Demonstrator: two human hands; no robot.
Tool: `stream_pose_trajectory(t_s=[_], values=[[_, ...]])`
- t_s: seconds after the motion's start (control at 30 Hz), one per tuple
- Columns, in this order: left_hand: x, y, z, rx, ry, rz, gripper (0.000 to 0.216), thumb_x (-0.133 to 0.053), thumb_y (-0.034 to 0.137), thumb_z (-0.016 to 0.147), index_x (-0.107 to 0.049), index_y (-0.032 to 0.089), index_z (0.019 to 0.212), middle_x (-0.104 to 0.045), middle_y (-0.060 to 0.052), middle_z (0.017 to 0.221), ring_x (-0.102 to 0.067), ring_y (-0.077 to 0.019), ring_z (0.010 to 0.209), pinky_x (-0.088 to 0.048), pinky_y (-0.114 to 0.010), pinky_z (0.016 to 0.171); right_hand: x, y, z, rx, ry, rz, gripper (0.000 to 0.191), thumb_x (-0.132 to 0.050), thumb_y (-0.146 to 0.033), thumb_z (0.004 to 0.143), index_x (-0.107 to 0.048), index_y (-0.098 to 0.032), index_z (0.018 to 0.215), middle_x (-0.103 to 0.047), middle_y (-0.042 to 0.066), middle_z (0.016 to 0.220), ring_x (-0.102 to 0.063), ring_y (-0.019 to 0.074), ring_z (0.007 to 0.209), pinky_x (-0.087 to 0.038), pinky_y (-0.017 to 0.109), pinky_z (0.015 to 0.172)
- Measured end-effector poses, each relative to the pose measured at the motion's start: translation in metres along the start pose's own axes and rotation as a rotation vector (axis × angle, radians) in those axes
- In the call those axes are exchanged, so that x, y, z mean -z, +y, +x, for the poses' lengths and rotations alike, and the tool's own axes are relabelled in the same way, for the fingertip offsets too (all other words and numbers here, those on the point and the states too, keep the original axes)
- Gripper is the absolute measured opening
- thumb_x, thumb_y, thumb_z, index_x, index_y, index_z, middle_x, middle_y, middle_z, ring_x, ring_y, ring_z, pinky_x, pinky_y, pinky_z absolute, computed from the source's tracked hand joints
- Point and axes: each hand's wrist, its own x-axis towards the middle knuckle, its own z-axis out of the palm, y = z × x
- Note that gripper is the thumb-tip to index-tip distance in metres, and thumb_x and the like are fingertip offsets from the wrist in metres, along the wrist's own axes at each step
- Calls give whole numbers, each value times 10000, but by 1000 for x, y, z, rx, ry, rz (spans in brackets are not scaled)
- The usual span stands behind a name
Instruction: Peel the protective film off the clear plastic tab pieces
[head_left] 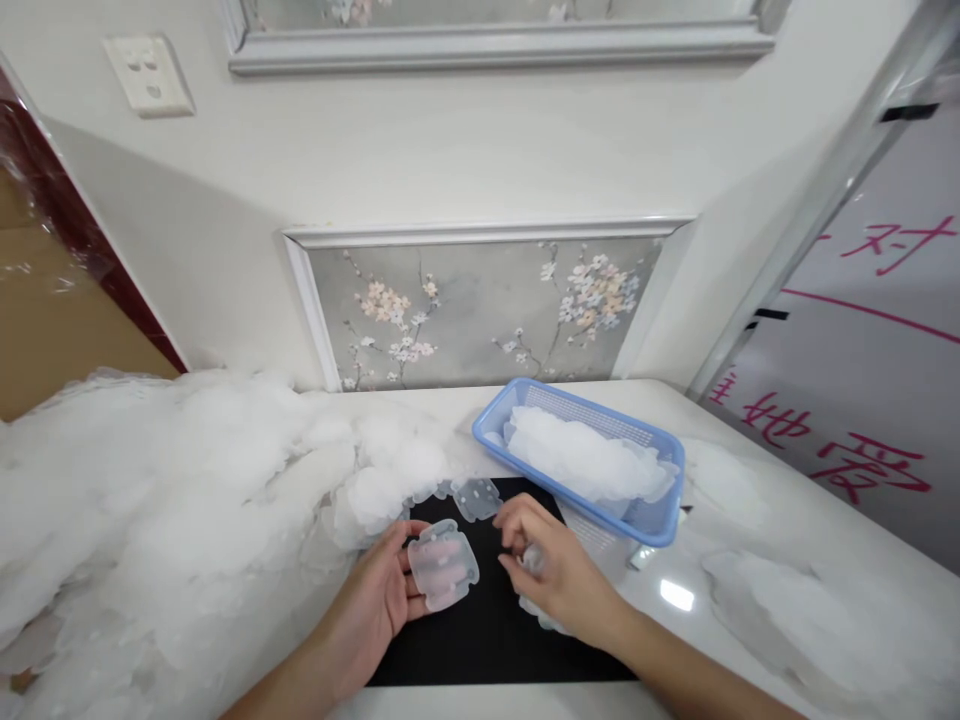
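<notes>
Over a black mat (487, 630), the left hand (379, 600) grips a plastic piece (442, 565); the right hand (551, 570) closes on more pieces (534, 562).

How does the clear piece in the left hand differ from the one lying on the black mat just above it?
The held piece is lifted and tilted in the left hand; the loose piece lies flat on the black mat, untouched. The held piece looks larger, being nearer the camera. Both are translucent, rounded, notch-edged plastic pieces.
</notes>
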Motion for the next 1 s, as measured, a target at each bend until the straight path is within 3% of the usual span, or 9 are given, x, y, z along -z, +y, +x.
stream_pose_trajectory(t_s=[0.1,0.17,0.33,0.43,0.53,0.6,0.7,0.83,1.0], values=[[-1,0,-2,3,-49,12,357,-480,508,910,-532,186,1055,-698,-101,1030,-682,-268,980,-477,-457,957,-4,1,-6,108,-128,-211,307,-515,-139,829,-548,-276,1102,-522,100,1296,-586,149,691,-499,328,650],[-3,0,-4,7,-70,23,355,-470,509,915,-536,188,1050,-697,-95,1015,-685,-263,966,-481,-449,949,-5,1,-8,158,-178,-326,380,-496,-135,850,-541,-299,1190,-504,103,1362,-620,157,705,-499,322,621],[-10,2,-8,23,-97,27,342,-494,497,907,-549,188,1041,-692,-99,1023,-680,-262,974,-470,-457,957,-4,-4,-7,262,-149,-379,435,-497,-106,838,-599,-328,1198,-552,94,1361,-630,144,613,-486,307,562],[-9,0,-7,27,-128,32,344,-511,500,896,-555,193,1046,-691,-103,1039,-673,-266,985,-454,-476,970,-4,-7,-6,271,-158,-291,370,-476,-112,852,-679,-319,1082,-568,81,1353,-678,186,732,-504,324,611],[-6,-4,-4,-15,-116,126,380,-482,540,894,-576,204,1043,-688,-109,1059,-655,-269,1015,-449,-467,970,-5,-8,-5,125,-169,-43,198,-509,-215,876,-701,-265,879,-663,80,1212,-675,243,902,-511,363,724],[-2,-7,-3,-131,-55,330,364,-503,532,884,-610,214,1027,-678,-106,1101,-607,-276,1102,-416,-447,1012,-5,-8,-4,-74,-145,165,162,-550,-335,877,-641,-231,793,-732,76,950,-668,235,809,-496,355,705],[3,-8,1,-347,32,723,236,-585,409,860,-657,248,1016,-629,-86,1232,-494,-294,1246,-304,-457,1107,-3,-10,1,-334,-133,443,271,-627,-471,819,-569,-207,802,-690,22,695,-619,190,656,-446,308,652],[9,-7,13,-430,3,999,278,-585,275,838,-668,293,1103,-503,-59,1411,-386,-319,1346,-180,-530,1157,3,-13,8,-494,-122,684,325,-743,-417,694,-615,-199,898,-678,0,664,-597,174,653,-414,287,673],[1,5,48,-605,-163,1180,377,-523,183,845,-643,263,1193,-498,-86,1425,-371,-298,1374,-215,-486,1155,9,-8,12,-606,-78,850,320,-772,-309,604,-669,-187,882,-642,-11,634,-557,143,597,-360,240,563]])
